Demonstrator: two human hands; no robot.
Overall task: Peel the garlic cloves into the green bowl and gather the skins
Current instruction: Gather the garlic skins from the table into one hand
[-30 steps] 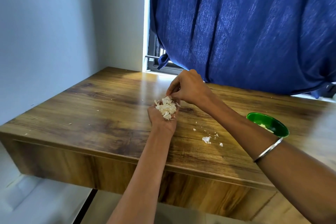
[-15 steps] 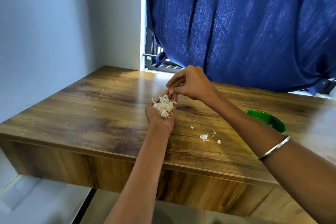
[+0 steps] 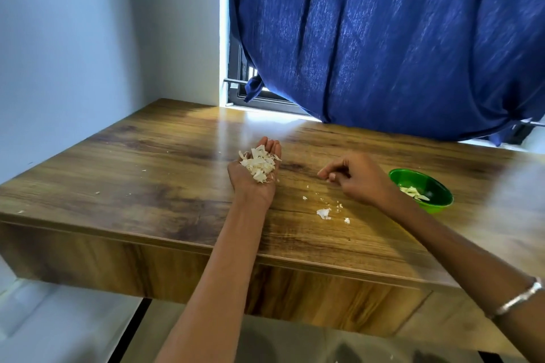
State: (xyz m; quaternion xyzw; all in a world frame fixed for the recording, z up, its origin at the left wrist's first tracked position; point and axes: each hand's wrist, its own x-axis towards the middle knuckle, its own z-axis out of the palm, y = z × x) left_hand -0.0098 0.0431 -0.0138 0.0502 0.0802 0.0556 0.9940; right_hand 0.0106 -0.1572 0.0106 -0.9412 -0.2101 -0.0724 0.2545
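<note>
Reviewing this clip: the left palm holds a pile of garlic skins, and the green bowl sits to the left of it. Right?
Not quite. The head view shows the green bowl to the right of the left hand, beyond the right hand. The garlic skins do lie piled in the left palm.

Left hand (image 3: 256,177): palm up above the wooden table (image 3: 147,174), cupping a heap of garlic skins (image 3: 259,164).
Right hand (image 3: 356,178): fingers curled, low over the table, beside the green bowl (image 3: 433,200).
Bowl: pale garlic pieces (image 3: 413,193) inside.
Table: loose skin scraps (image 3: 323,213) near the front edge.
Behind: blue curtain (image 3: 383,38).
</note>
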